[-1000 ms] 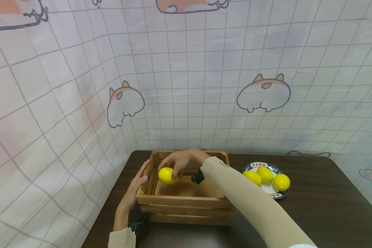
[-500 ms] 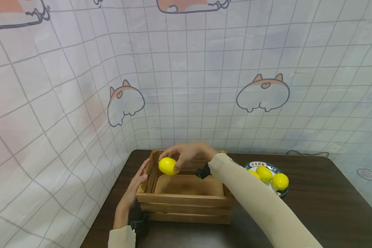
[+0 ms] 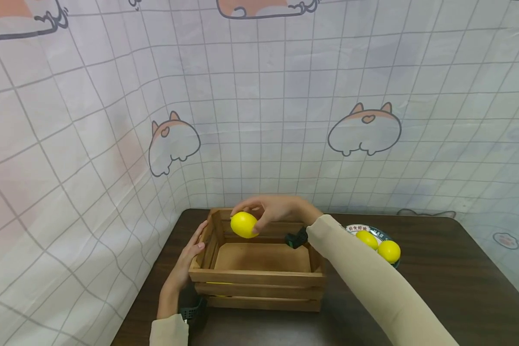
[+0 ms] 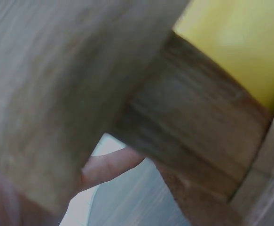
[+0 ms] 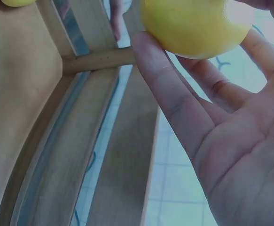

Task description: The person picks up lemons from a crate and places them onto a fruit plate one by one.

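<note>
My right hand (image 3: pixel 274 211) holds a yellow lemon (image 3: pixel 243 224) by its fingers above the slatted wooden crate (image 3: pixel 259 277). In the right wrist view, this lemon (image 5: pixel 193 23) sits at the fingertips, its top cut off by the frame. At the crate's left wall, my left hand (image 3: pixel 185 264) holds the rim, thumb on top and the other fingers along the outside. Yellow shows through the front slats. A yellow surface (image 4: pixel 240 42) fills the upper right of the left wrist view, and a yellow fruit (image 5: pixel 17 2) is clipped at the right wrist view's corner.
Right of the crate stands a patterned plate (image 3: pixel 358 228) with lemons (image 3: pixel 389 252) on it, partly hidden by the right sleeve (image 3: pixel 372 278). All stand on a dark wooden table (image 3: pixel 441 269). A grid-patterned cloth (image 3: pixel 268 120) hangs behind, with a cable along the table's back edge.
My right hand has lifted the lemon from inside the crate to above it, then shifted right. The right sleeve now covers more of the plate. My left hand has stayed at the crate's left wall.
</note>
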Tool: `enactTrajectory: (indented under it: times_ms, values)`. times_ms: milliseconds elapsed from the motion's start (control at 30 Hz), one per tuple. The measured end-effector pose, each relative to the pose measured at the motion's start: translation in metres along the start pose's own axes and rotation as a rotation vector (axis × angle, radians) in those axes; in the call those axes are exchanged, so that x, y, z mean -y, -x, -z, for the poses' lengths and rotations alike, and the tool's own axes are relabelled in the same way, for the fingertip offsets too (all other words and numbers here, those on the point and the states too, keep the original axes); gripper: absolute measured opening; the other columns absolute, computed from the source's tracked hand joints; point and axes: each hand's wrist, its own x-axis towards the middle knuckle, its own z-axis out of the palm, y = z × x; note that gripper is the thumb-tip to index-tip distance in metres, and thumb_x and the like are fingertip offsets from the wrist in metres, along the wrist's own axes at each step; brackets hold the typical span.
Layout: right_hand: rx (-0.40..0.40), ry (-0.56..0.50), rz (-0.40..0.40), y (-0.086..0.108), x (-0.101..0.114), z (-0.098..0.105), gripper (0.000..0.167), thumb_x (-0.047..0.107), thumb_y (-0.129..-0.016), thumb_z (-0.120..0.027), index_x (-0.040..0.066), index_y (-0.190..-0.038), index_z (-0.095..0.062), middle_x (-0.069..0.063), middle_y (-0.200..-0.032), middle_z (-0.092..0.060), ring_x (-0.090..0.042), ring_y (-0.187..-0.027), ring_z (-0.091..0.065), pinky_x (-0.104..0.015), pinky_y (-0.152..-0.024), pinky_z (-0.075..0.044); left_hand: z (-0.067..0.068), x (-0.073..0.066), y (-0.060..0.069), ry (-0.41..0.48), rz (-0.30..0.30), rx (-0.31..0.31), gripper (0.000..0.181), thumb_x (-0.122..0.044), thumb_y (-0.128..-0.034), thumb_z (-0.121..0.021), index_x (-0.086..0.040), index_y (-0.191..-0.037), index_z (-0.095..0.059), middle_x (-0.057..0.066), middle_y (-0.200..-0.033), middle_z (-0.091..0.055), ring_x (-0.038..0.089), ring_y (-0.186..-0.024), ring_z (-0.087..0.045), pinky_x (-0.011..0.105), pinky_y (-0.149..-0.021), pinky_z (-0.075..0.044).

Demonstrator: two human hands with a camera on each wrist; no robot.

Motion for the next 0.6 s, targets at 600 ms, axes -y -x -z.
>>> enactTrajectory:
  times_ms: [600]
  values:
    - [-0.185,-0.002,0.066,0.064,0.003,0.003,0.067,0.010,-0.089,-0.073,0.007,-0.150,-0.048,-0.012,-0.143,-0.054,-0.031,-0.123,-0.059,-0.048,-0.107,-0.048,-0.001,-0.002,0.000,0.004,-0.030,0.010,0.059,-0.030,-0.1062,-0.033,-0.035,-0.164,-0.021,0.002,-0.174,-0.008,0.042,-0.157,-0.008,0.080,-0.113,-0.003]
